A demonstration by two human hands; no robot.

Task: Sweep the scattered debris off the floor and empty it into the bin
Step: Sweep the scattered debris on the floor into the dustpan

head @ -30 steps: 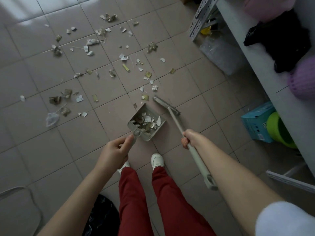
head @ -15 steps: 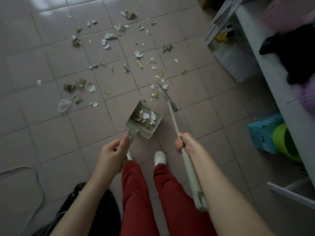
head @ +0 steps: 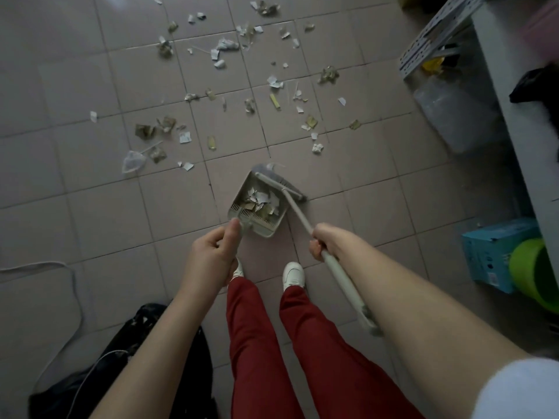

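Above the floor (head: 90, 222), left hand (head: 211, 258) fisted around dustpan (head: 269, 229) handle, right hand (head: 329, 240) around broom (head: 298, 211) shaft (arms outstretched)

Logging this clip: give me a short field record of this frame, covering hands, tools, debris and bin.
left hand: grips the dustpan by its handle
right hand: grips the broom by its handle
broom head: at the dustpan's open mouth
paper scraps: lying in the dustpan
scattered debris: many pieces on the tiles beyond the pan
black bag: beside the person's left leg
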